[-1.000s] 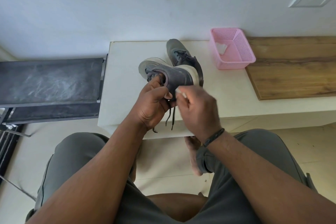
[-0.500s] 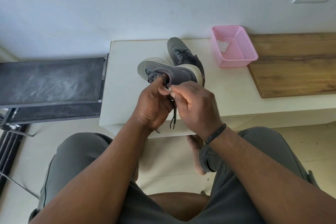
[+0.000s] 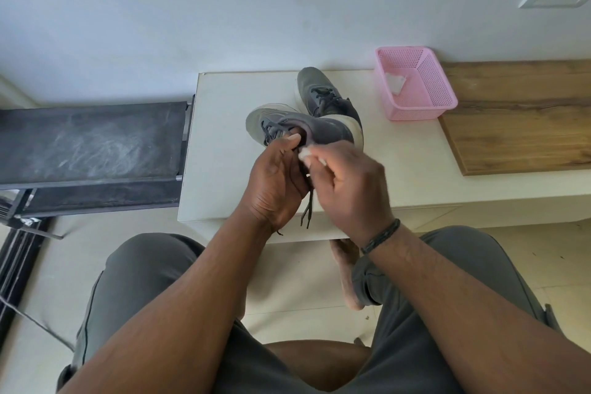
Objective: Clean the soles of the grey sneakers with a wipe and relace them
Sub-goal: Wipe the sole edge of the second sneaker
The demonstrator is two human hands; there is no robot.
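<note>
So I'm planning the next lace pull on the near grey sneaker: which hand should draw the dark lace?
Probably the right hand: its fingertips pinch at the dark lace, while the left hand steadies the near grey sneaker.

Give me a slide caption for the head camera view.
Both hands work a dark lace on a grey sneaker.

My white worktop [image 3: 224,150] carries the far grey sneaker [image 3: 323,96], a pink basket [image 3: 419,109] w/ wipe inside & a wood board [image 3: 518,125] at right.
</note>
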